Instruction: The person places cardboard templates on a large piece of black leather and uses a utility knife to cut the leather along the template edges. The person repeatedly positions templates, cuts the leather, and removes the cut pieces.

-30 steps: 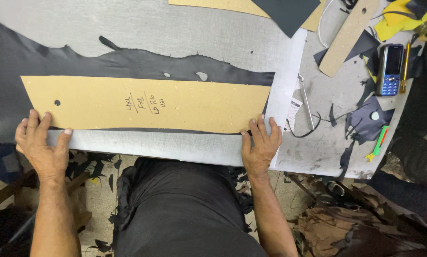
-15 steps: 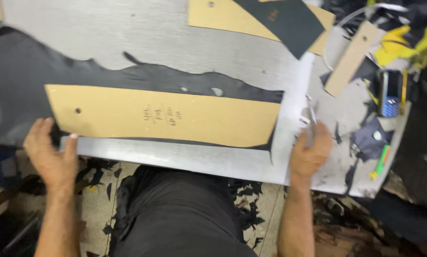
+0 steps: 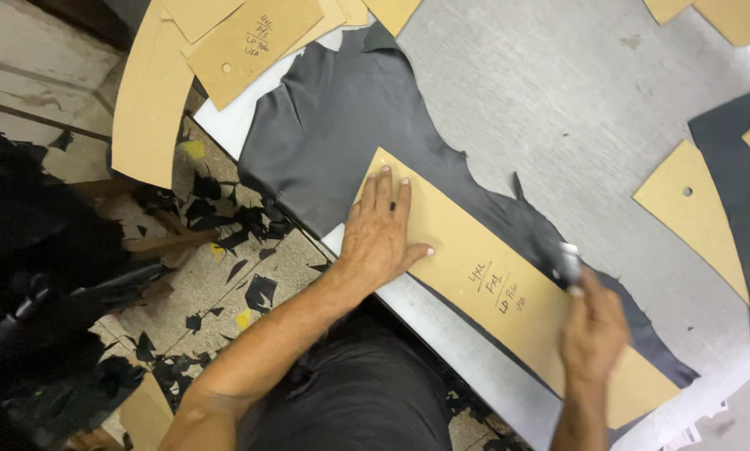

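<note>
The left hand [image 3: 381, 234] lies flat, fingers spread, on the upper end of a long tan cardboard pattern [image 3: 475, 280], its grip wide and holding nothing, only pressing the card down. The pattern runs slantwise from upper left to lower right across a sheet of black leather [image 3: 350, 125], which is spread on the grey metal counter [image 3: 559, 100]. Handwriting in dark ink shows near the pattern's middle.

The right hand [image 3: 594, 330] is blurred. Its grip is closed around a small cutting tool [image 3: 569, 266] with a pale, silvery tip, which sits at the upper long edge of the pattern where card meets leather. I cannot tell what kind of blade it has.

The leather's far edge is ragged, with 1 thin sliver sticking up beside the pattern. Its near edge reaches the counter's front rim, just beside the left wrist.

At the top left, several more tan cardboard patterns [image 3: 249, 38] overlap in a stack, one long curved piece [image 3: 145, 100] hanging past the counter's end. On the right lies another tan pattern with a punched hole [image 3: 696, 221], next to a curved piece of black leather [image 3: 747, 192].

The floor [image 3: 216, 276] below is littered with black leather scraps and a few yellowish bits. The person's dark trousers [image 3: 350, 401] fill the bottom centre.
</note>
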